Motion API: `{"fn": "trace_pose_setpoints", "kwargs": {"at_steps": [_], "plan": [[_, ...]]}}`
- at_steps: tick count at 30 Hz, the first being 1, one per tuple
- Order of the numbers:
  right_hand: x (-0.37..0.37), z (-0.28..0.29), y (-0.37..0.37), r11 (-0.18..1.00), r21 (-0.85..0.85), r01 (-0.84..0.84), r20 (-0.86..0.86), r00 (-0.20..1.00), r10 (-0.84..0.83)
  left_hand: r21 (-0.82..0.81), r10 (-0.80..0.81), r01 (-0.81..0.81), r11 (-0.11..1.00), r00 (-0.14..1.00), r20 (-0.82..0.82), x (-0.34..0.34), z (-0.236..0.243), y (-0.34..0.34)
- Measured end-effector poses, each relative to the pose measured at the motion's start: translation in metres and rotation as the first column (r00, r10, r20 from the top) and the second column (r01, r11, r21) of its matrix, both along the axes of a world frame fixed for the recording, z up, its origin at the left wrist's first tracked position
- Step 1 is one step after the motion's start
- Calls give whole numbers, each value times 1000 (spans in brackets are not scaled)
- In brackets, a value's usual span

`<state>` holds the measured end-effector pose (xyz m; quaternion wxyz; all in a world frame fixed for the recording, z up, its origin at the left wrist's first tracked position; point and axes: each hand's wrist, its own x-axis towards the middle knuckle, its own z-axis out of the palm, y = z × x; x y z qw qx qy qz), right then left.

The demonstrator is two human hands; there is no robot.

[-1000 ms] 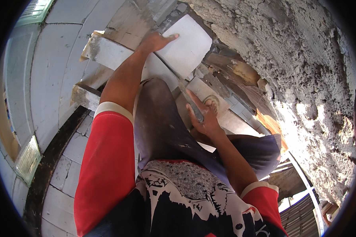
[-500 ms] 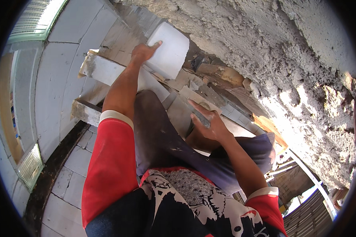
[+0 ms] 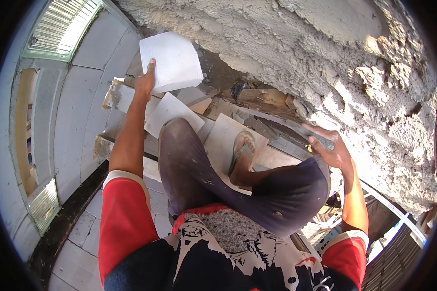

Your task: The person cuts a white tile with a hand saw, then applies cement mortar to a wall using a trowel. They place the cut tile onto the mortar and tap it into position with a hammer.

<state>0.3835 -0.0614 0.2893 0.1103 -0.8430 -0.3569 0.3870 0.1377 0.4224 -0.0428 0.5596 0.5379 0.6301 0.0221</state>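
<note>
A white block (image 3: pixel 172 60) is held at the far left by the left hand (image 3: pixel 144 83), which is closed on its near left edge; the thumb is laid against the face turned upward, while the other fingers are mostly hidden behind the block. At the right, a long-bladed tool (image 3: pixel 326 142) is gripped by its grey handle in the right hand (image 3: pixel 336 149), with the forefinger stretched along the handle. Its thin blade is pointed toward the left and far side, near the rough grey wall (image 3: pixel 301 63), and is kept well apart from the block. Just on the near side of the block, a pale slab (image 3: pixel 174 114) is seen beside the left knee of the dusty dark trousers (image 3: pixel 194 162). To the right of the slab, a flat pale board (image 3: pixel 222 137) is stepped on by a foot (image 3: pixel 243 154) in a strapped sandal. At the left, the rough end of a pale beam (image 3: pixel 112 97) is seen beyond the left forearm. Farther left, a wall of large pale blocks (image 3: pixel 77 102) is set with ribbed glass panels, one far (image 3: pixel 63 26) and one nearer (image 3: pixel 43 206). Along its foot, a dark strip (image 3: pixel 68 225) is bordered by pale paving (image 3: pixel 80 247).
</note>
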Motion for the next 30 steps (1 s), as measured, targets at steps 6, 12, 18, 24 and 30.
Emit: {"fn": "trace_pose_setpoints", "kwargs": {"at_steps": [6, 12, 18, 24, 30], "plan": [[-42, 11, -109, 894, 72, 442, 24, 896, -444, -81, 89, -80, 993, 990, 113, -23, 39, -24], [-161, -45, -259, 302, 247, 921, -315, 371, -873, -153, 119, -85, 985, 966, 231, -65, 50, -48], [-306, -147, -339, -635, -42, 771, -677, -489, -549, -165, 114, -55, 985, 918, 379, -100, 106, -80], [-412, -296, -370, -853, -187, 487, -476, -805, -355, -64, 110, -92, 994, 905, 410, -130, 166, -80], [-442, -355, -385, -770, -433, 467, 21, -849, -527, 40, 79, -108, 993, 895, 439, -139, 250, -127]]}}
